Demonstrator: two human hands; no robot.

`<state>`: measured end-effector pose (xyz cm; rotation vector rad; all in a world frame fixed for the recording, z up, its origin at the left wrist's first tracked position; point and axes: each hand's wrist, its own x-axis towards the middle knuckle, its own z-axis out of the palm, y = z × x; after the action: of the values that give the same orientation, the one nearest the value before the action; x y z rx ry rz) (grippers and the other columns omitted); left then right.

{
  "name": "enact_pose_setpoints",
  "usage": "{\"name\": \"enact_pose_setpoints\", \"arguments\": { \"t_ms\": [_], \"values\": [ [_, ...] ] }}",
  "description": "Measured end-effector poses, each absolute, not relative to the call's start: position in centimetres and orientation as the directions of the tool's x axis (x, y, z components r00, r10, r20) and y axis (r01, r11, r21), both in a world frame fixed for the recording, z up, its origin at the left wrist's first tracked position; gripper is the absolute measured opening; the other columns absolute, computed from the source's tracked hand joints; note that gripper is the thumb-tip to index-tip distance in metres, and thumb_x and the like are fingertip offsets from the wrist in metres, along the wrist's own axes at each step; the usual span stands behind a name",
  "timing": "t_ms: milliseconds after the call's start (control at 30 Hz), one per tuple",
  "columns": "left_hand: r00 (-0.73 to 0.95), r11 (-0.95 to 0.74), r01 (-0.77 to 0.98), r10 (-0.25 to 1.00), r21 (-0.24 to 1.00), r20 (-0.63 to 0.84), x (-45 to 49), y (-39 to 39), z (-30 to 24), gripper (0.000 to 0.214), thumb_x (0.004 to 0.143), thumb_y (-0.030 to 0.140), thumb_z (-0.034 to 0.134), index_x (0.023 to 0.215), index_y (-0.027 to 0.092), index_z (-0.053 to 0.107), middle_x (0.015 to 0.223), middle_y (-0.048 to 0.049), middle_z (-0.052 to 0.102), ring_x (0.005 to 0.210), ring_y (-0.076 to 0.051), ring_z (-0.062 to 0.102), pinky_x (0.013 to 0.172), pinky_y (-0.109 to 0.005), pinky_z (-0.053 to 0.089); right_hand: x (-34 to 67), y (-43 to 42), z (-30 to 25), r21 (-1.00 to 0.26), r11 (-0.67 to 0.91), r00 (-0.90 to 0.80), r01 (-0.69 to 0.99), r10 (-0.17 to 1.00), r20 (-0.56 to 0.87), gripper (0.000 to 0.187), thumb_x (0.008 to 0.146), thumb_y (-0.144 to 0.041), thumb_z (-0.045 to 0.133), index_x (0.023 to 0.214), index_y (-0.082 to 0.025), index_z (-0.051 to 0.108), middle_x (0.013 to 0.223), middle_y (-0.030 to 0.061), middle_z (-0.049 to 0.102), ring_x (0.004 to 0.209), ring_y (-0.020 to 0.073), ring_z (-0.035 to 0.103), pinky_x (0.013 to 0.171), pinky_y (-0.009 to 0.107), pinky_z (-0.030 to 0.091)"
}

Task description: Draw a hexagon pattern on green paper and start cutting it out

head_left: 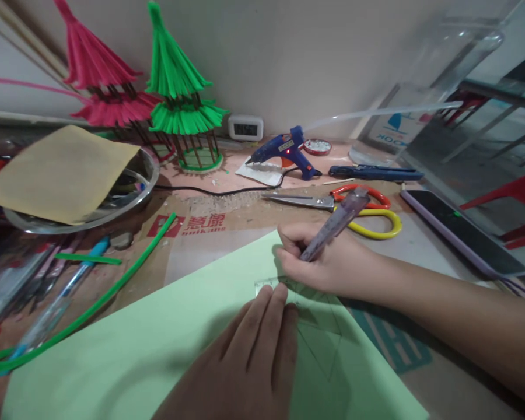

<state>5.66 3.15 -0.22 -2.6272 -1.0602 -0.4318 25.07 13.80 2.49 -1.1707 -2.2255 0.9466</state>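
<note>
A large sheet of light green paper (pixel 157 326) lies before me. My left hand (pixel 258 344) rests flat on it, fingers stretched out. Beneath the fingertips is a clear ruler (pixel 262 284), mostly hidden by my hands. My right hand (pixel 332 262) grips a pen (pixel 332 227) with a dark, see-through barrel, tilted up to the right. Its tip is out of sight behind my fingers. Thin pencil-like lines (pixel 330 373) form angular shapes on the paper to the right of my left hand.
Scissors (pixel 306 201), a blue glue gun (pixel 284 149), a cutter (pixel 376 172) and a phone (pixel 459 227) lie beyond the paper. Green (pixel 179 81) and pink (pixel 96 64) pipe-cleaner towers stand behind a metal bowl (pixel 151 181). Pens (pixel 65 291) and a green pipe cleaner (pixel 126 280) are left.
</note>
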Motion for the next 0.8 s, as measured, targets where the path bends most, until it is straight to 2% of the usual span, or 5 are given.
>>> {"name": "enact_pose_setpoints", "arguments": {
  "t_ms": [267, 600, 700, 800],
  "values": [
    [0.702, -0.707, 0.689, 0.595, -0.161, 0.393, 5.6, 3.2, -0.1, 0.034, 0.100, 0.019, 0.046, 0.125, 0.013, 0.069, 0.128, -0.0113, 0.073, 0.125, -0.023, 0.059, 0.110, -0.033, 0.038, 25.3, 13.9, 3.0, -0.738, 0.418, -0.550, 0.529, 0.832, 0.077, 0.027, 0.076, -0.012, 0.054, 0.061, -0.022, 0.034, 0.056, -0.0079, 0.032, 0.052, 0.0081, 0.033, 0.051, 0.025, 0.026],
    [0.718, -0.726, 0.668, 0.570, -0.166, 0.399, 5.5, 3.6, -0.5, 0.035, 0.102, 0.018, 0.042, 0.125, 0.012, 0.068, 0.129, -0.0115, 0.073, 0.124, -0.023, 0.059, 0.112, -0.033, 0.036, 25.5, 14.2, 3.0, -0.765, 0.394, -0.555, 0.509, 0.830, 0.058, 0.028, 0.077, -0.011, 0.055, 0.060, -0.022, 0.035, 0.057, -0.0079, 0.032, 0.054, 0.0084, 0.033, 0.053, 0.026, 0.026],
    [0.727, -0.730, 0.663, 0.575, -0.166, 0.376, 5.1, 3.4, -0.2, 0.035, 0.103, 0.019, 0.043, 0.128, 0.012, 0.066, 0.133, -0.0116, 0.071, 0.128, -0.023, 0.058, 0.114, -0.033, 0.036, 25.5, 14.7, 2.7, -0.849, 0.297, -0.467, 0.438, 0.882, 0.067, 0.029, 0.080, -0.017, 0.059, 0.062, -0.022, 0.037, 0.057, -0.0080, 0.036, 0.054, 0.0085, 0.035, 0.052, 0.025, 0.027],
    [0.770, -0.779, 0.606, 0.525, -0.160, 0.361, 4.7, 2.9, 0.0, 0.035, 0.104, 0.023, 0.044, 0.130, 0.016, 0.066, 0.134, -0.0078, 0.070, 0.131, -0.021, 0.057, 0.116, -0.031, 0.037, 25.5, 15.2, 2.2, -0.945, 0.163, -0.343, 0.283, 0.938, 0.058, 0.029, 0.086, -0.026, 0.063, 0.067, -0.023, 0.041, 0.055, -0.0088, 0.041, 0.050, 0.0084, 0.038, 0.049, 0.023, 0.029]
  ]
}}
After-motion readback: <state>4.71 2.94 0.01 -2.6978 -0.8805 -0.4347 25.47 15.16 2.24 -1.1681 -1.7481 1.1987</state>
